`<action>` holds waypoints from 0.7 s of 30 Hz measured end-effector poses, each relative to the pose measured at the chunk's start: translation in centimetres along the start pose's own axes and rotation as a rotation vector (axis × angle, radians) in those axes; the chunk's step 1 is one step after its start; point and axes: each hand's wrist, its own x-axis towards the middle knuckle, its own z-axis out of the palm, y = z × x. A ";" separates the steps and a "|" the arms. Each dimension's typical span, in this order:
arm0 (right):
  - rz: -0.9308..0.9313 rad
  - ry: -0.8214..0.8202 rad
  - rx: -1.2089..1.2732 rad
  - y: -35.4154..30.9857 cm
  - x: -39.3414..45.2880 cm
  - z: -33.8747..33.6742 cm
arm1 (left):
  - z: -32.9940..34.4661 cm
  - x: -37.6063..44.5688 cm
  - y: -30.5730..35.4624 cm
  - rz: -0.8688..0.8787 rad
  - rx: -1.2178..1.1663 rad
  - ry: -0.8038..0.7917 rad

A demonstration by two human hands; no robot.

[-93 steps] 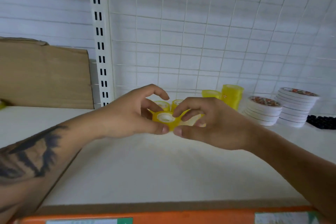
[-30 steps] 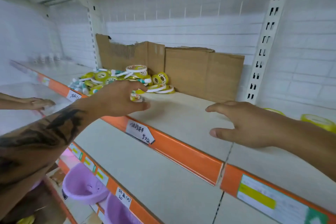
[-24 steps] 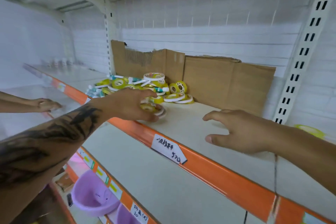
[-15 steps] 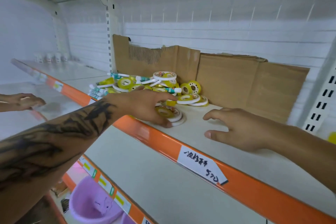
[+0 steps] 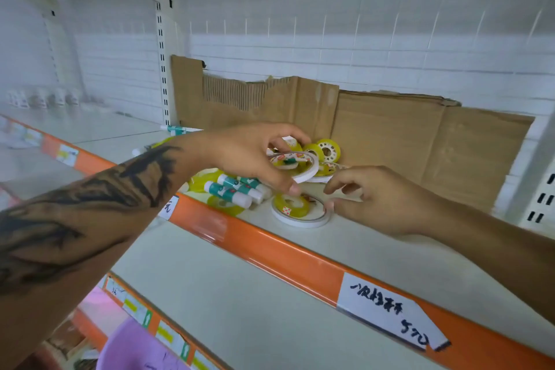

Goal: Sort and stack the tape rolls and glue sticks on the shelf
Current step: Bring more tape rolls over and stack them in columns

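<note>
Left hand (image 5: 249, 156), moved since half a second ago from pressing the shelf-edge pile, now pinches a wide white tape roll (image 5: 295, 166) lifted at 12 o'clock above the flat roll (image 5: 300, 212); right hand (image 5: 375, 198), fingers loosely curled, arrives to receive: sorting underway.

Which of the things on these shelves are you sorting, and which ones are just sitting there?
For the job:
- wide white tape roll, held up by the left hand
- flat white tape roll, touched by the right hand
- yellow tape rolls
- glue sticks

Just sitting there:
- cardboard sheets
- handwritten price tag
- purple tub
- small jars
</note>
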 end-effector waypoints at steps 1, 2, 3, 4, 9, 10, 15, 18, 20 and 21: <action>-0.014 0.026 0.039 -0.4 0.6 0.5 | -0.5 -0.3 -0.3 0.009 -0.009 0.020; -0.026 0.035 0.066 -0.8 1.2 1.1 | -1.0 -0.6 -0.5 0.012 -0.013 0.033; -0.035 0.029 0.083 -1.4 1.7 1.5 | -1.4 -1.0 -0.7 0.013 -0.015 0.044; -0.044 0.016 0.087 -1.9 2.2 1.7 | -1.8 -1.4 -0.8 0.012 -0.020 0.057; -0.036 -0.103 0.109 -3.4 4.0 2.4 | -2.2 -2.7 -1.5 0.033 0.025 0.069; -0.033 -0.118 0.131 -3.5 4.1 2.5 | -2.1 -2.7 -1.7 0.036 0.030 0.071; -0.028 -0.131 0.196 -4.0 3.7 2.4 | -1.0 -2.5 -1.8 0.070 0.012 0.116; -0.023 -0.106 0.266 -4.2 3.0 2.5 | -0.2 -2.2 -1.6 0.066 0.005 0.104; 0.006 -0.031 0.245 -3.7 2.7 2.1 | 0.3 -2.1 -1.1 0.057 -0.014 0.086; 0.032 0.015 0.211 -3.2 2.5 1.7 | 0.6 -2.0 -0.8 0.052 -0.026 0.072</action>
